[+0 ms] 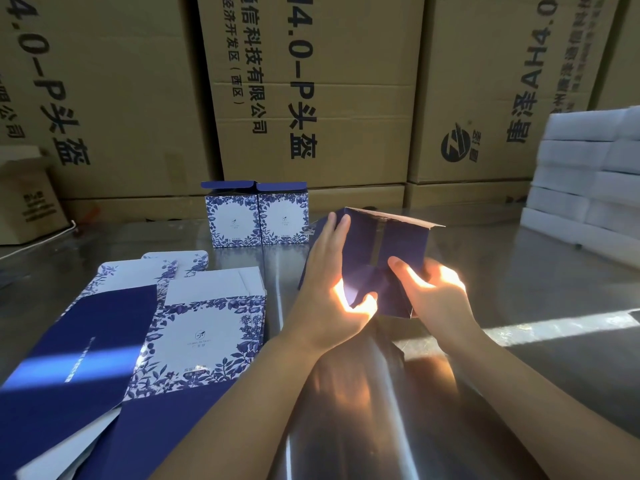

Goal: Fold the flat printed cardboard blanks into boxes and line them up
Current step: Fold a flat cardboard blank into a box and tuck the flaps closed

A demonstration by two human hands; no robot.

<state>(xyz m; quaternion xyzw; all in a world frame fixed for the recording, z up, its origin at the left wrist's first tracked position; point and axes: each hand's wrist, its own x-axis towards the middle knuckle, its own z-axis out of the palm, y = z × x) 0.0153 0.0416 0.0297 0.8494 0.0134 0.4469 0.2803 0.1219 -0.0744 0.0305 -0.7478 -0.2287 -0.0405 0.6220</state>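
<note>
**A:** Shiny metal tabletop (519,375), sunlight streaking across it. Nearest us, lower left, lies a pile of flat blue-and-white floral blanks (204,337).

**B:** Centre frame now: the half-folded box (398,244), tilted, with its dark blue inside facing us.

**A:** Both hands are clamped on it! The left hand (332,289) pinches the left wall, fingers outside and thumb in. The right hand (436,292) curls round the lower right corner.

**B:** Beyond, two finished boxes (256,216) stand touching side by side. White foam blocks (581,181) are stacked at right, with brown shipping cartons (311,98) walling the back.
</note>
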